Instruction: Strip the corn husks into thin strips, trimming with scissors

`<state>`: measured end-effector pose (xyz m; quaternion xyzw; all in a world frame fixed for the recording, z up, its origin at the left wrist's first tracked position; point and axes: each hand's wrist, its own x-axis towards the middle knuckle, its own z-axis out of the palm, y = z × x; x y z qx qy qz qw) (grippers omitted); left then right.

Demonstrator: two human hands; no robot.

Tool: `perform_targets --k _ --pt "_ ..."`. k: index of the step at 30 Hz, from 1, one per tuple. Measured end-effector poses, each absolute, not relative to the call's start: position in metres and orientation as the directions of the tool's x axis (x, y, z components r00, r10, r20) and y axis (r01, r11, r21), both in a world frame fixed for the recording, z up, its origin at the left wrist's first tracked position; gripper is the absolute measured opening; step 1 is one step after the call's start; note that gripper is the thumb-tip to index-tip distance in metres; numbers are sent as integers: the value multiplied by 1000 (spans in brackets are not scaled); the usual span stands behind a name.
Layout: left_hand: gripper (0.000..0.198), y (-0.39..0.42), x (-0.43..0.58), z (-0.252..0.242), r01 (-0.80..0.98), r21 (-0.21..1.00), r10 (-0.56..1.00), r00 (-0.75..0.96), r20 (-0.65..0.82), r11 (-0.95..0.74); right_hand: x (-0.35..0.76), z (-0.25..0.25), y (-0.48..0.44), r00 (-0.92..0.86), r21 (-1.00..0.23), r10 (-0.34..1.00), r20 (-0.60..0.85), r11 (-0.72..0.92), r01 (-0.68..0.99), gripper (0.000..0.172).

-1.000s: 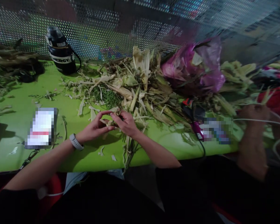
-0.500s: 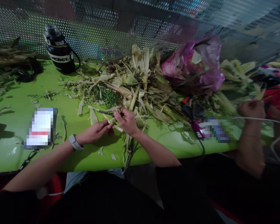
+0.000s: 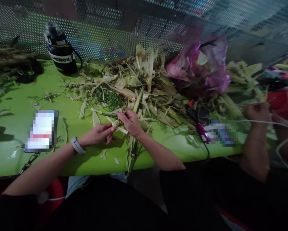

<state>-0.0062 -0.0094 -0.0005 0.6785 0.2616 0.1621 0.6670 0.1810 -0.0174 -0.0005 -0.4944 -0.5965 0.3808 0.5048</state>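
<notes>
My left hand (image 3: 102, 133), with a pale band on the wrist, has its fingers pinched together at the near end of a pale husk piece (image 3: 116, 123). From the other side my right hand (image 3: 131, 123) closes around the same piece, thumb on top. A slim dark tool (image 3: 109, 115) pokes out beside the right fingertips; its kind and whether it is held cannot be made out. Long green stems (image 3: 132, 155) hang below the right wrist over the table edge. Behind both hands lies a heap of dry corn husks (image 3: 155, 106) with green sprigs (image 3: 111, 99).
The green table (image 3: 81, 163) carries a phone (image 3: 41, 130) at left and a dark bottle (image 3: 61, 53) behind. A pink plastic bag (image 3: 199, 69) stands back right. Further right are a cable, another phone (image 3: 223, 133) and a co-worker's hand (image 3: 256, 112). Perforated metal (image 3: 98, 32) closes the back.
My left fingers have shifted slightly on the husk piece and look straighter. My right hand stays nearly in place. The co-worker's hand at right has moved a little.
</notes>
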Motion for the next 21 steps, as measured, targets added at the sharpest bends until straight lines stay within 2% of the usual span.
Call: perform_targets --k 6,9,15,17,21 --pt "33 -7 -7 0 148 980 560 827 -50 -130 175 -11 -9 29 -1000 1000 -5 -4 -11 47" --pt "32 -6 -6 -2 164 975 572 819 -48 -152 173 -13 -7 29 -996 998 -61 -59 -67 47" --pt "39 -3 -7 -2 178 984 626 768 -140 1 172 -16 -3 66 -990 995 -71 -62 -123 44" --pt "39 -1 -8 -3 112 990 647 750 -140 84 174 -19 0 77 -982 992 -104 -90 -166 43" --pt "38 5 -10 -7 -132 965 743 664 -83 226 176 -24 3 64 -962 993 -102 -82 -262 39"
